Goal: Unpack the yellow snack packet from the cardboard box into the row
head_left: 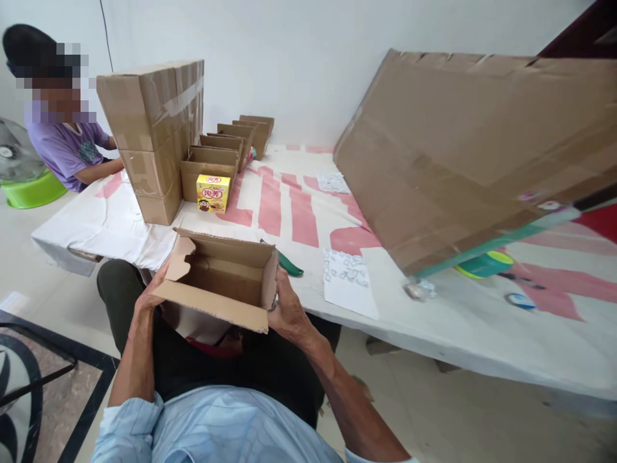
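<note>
Between my two hands I hold a cardboard box [226, 273] over my lap at the table edge. Its top flaps stand open and the inside I can see is bare. My left hand [154, 289] grips its left end, fingers partly hidden by the box. At the right end my right hand [288, 302] is closed on the box, the thumb up along the side. Just beyond the box a green-handled tool [290, 265] lies on the cloth, partly covered. A small yellow printed carton [213, 194] stands farther back.
A tall stack of taped boxes [159, 141] stands left, beside a row of open cardboard pieces [212, 161]. A large cardboard sheet [463, 148] leans at the right. A marked paper [349, 283] and green tape roll [486, 263] lie on the table [299, 212]. A person [67, 148] sits far left.
</note>
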Action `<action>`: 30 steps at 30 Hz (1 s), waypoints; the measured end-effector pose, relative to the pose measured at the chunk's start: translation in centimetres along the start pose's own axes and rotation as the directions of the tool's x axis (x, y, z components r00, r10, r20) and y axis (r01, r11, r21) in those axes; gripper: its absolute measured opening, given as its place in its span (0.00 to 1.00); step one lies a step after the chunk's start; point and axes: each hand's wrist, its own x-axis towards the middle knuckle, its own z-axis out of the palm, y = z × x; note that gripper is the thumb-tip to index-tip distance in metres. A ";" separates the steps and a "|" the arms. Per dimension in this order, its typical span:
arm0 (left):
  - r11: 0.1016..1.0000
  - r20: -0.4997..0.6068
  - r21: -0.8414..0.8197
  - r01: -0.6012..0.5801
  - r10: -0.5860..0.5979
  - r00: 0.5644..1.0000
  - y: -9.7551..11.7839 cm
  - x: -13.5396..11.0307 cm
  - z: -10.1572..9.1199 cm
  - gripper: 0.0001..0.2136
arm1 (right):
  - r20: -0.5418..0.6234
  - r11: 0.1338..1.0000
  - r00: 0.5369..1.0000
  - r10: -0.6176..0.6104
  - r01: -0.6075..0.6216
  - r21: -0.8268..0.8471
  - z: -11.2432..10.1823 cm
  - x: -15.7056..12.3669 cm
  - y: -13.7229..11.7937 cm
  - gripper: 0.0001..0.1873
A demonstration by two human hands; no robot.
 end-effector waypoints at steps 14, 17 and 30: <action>1.000 -0.062 -0.007 0.005 -0.005 0.998 -2.0 0.8 3.4 0.45 | 0.049 0.850 0.955 0.291 -0.282 0.445 -0.2 2.7 3.6 0.43; 0.998 -0.102 0.061 0.028 -0.021 0.995 -2.4 0.7 3.6 0.37 | -0.018 0.903 0.974 0.226 -0.202 0.378 0.1 3.5 4.0 0.45; 0.911 -0.199 0.408 0.063 0.021 0.980 -3.4 0.7 5.9 0.19 | -0.006 0.979 0.997 0.071 -0.068 0.191 5.2 15.5 6.9 0.63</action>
